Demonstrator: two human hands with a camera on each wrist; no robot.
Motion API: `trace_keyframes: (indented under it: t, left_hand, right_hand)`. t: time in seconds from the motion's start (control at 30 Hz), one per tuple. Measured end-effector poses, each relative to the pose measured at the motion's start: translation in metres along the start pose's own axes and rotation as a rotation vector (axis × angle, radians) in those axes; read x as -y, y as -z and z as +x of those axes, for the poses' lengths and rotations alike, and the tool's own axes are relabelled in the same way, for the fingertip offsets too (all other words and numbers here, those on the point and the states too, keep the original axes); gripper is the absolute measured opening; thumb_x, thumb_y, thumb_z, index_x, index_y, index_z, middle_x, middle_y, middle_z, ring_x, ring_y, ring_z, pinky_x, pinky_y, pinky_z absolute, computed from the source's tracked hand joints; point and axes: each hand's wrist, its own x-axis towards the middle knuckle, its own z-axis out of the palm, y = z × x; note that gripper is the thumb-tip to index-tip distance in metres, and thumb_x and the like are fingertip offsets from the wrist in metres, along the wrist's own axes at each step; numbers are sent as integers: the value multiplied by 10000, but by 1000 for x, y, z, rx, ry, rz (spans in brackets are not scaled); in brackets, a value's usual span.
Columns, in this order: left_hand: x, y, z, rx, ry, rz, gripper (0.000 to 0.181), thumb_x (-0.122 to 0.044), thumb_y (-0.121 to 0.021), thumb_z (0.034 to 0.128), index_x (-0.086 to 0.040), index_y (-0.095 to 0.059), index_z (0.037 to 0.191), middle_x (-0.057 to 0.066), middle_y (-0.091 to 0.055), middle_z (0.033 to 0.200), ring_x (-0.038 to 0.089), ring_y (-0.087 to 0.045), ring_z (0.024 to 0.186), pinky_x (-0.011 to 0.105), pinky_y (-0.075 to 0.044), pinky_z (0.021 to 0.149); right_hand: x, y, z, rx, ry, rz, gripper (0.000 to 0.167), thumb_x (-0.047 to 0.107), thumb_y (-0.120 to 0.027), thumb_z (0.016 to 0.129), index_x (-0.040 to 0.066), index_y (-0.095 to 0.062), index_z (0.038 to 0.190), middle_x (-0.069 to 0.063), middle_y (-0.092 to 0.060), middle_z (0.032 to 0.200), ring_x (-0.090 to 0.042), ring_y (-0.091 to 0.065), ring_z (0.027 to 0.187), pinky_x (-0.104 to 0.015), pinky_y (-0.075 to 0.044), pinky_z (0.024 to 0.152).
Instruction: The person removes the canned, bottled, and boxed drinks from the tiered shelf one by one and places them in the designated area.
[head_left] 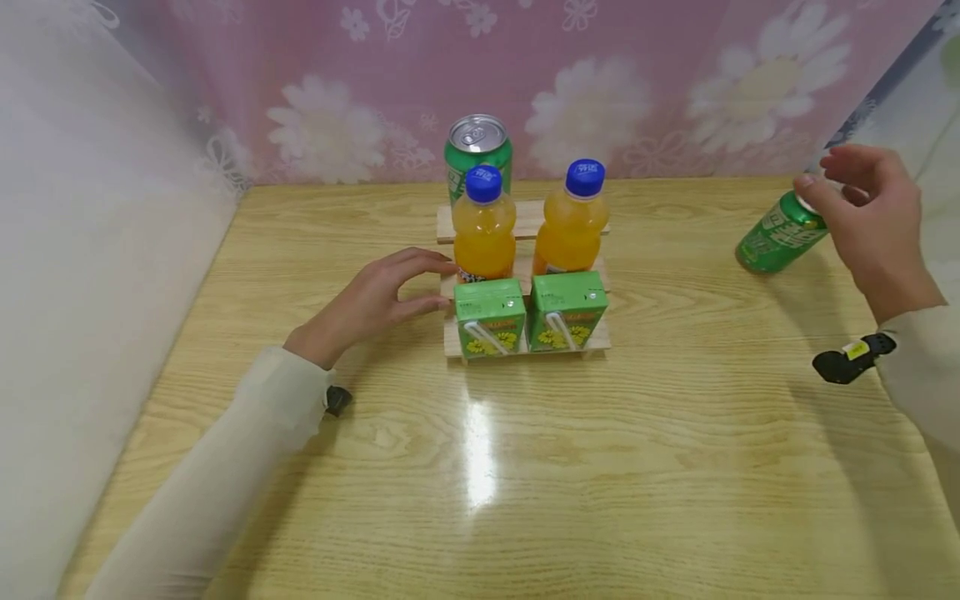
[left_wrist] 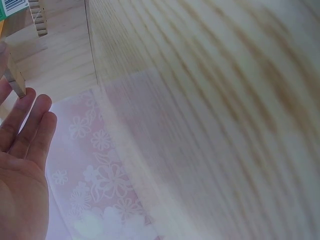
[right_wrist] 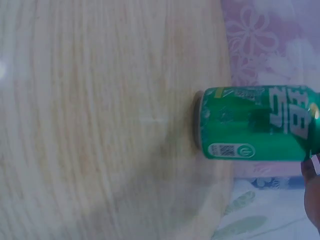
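My left hand (head_left: 386, 292) is at the left side of a small stepped wooden rack (head_left: 528, 221), fingertips touching a slat end; in the left wrist view the fingers (left_wrist: 35, 125) are nearly straight. The rack bears one green soda can (head_left: 480, 146) at the back, two blue-capped orange drink bottles (head_left: 484, 229) in the middle and two green juice boxes (head_left: 489, 321) in front. Far to the right, my right hand (head_left: 873, 217) is over the top of another green soda can (head_left: 780, 237), fingers loosely curved. Part of that can's top is hidden behind the hand.
All stands on a wood-grain table (head_left: 480, 533). Behind it hangs a pink flowered cloth (head_left: 420, 83). A pale cloth (head_left: 97, 250) flanks the left side, and another pale cloth rises past the right edge.
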Motion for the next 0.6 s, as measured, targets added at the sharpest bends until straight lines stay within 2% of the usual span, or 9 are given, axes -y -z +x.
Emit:
trace_keyframes:
  t: [0.1,0.27,0.4,0.6]
  left_hand:
    - [-1,1,0,6,4,-3,464,-280,-803,1016,-137,-696,1444,39,-677,1491,245,-597,1446,486,-484,1248]
    - [0,1,1,13,7,2,469,-282,-801,1017,-129,-692,1447,38,-680,1489,242,-601,1441,485,-480,1253]
    - [0,1,1,12,3,2,471,-279,-804,1014,-126,-692,1445,36,-686,1482,236,-607,1434,477,-484,1250]
    - [0,2,1,7,-7,1,466,-266,-805,1013,-119,-693,1442,44,-687,1479,242,-609,1434,474,-489,1246]
  right_hand:
    - [10,-3,1,-2,38,-28,498,306,-691,1074,315,-538,1548,222,-547,1486,38,-465,1395,-197,-184,1342]
    - [24,-10,5,12,85,-21,502,289,-696,1076,294,-543,1554,225,-552,1463,-36,-449,1492,-141,-171,1329]
    - [32,-17,7,23,115,10,494,264,-718,1061,276,-568,1532,193,-573,1461,-23,-483,1454,-75,-222,1275]
    - [45,-27,7,69,118,82,481,208,-751,1037,248,-610,1495,167,-617,1441,-16,-516,1409,-56,-294,1231]
